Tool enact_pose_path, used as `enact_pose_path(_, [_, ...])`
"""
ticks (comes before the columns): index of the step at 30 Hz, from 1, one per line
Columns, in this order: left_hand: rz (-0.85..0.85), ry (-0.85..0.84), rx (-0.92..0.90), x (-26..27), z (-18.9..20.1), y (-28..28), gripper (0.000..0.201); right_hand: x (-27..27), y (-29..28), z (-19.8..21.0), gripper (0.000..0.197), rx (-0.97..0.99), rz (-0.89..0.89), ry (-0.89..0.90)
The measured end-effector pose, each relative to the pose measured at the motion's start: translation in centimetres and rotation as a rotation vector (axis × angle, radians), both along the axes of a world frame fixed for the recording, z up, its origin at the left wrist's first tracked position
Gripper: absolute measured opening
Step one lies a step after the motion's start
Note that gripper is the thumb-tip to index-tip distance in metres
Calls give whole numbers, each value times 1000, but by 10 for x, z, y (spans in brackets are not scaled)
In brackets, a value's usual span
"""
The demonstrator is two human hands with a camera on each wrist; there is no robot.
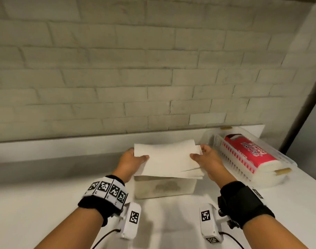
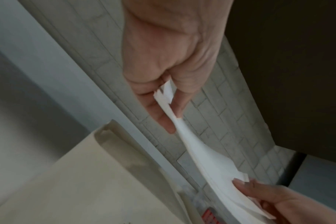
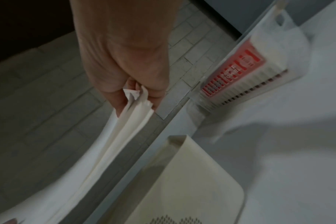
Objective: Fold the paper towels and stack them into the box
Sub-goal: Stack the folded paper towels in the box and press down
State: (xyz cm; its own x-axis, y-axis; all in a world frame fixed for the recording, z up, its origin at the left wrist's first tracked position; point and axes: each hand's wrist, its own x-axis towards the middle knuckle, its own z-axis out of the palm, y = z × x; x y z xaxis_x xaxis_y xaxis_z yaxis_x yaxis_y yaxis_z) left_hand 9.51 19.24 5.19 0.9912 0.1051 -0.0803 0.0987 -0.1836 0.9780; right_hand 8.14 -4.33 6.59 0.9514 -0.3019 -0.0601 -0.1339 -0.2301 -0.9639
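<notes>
Folded paper towels (image 1: 168,159) held flat just above box (image 1: 164,188) on counter (image 1: 45,203). Left hand (image 1: 131,161) pinches left edge, right hand (image 1: 206,159) pinches right edge; thumbs on top, fingers (image 2: 163,119) beneath.

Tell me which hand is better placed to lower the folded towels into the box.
Neither alone, but the left hand has a slight edge. Both hands pinch opposite ends of the folded paper towels above the box; the right hand is next to the tray holding the red pack, so it has less room.
</notes>
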Motion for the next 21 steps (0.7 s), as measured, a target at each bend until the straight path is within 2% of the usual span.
enact_pose_path(7, [46,39,275,39,-20,-5,31,47,5,-14,41,-296,31,44])
enact_pose_path(11, [-16,86,490,45,-29,-4,39,60,5,-25,46,-494,139,138])
enact_pose_path(15, [-61,133,627,45,-34,-2,48,60,3,-29,59,-558,223,150])
enact_pose_path(18, [-55,142,647,45,-36,-1,46,53,-2,-23,78,-692,373,93])
enact_pose_path(21, [-44,150,645,45,-36,-1,45,45,-4,-14,75,-919,601,118])
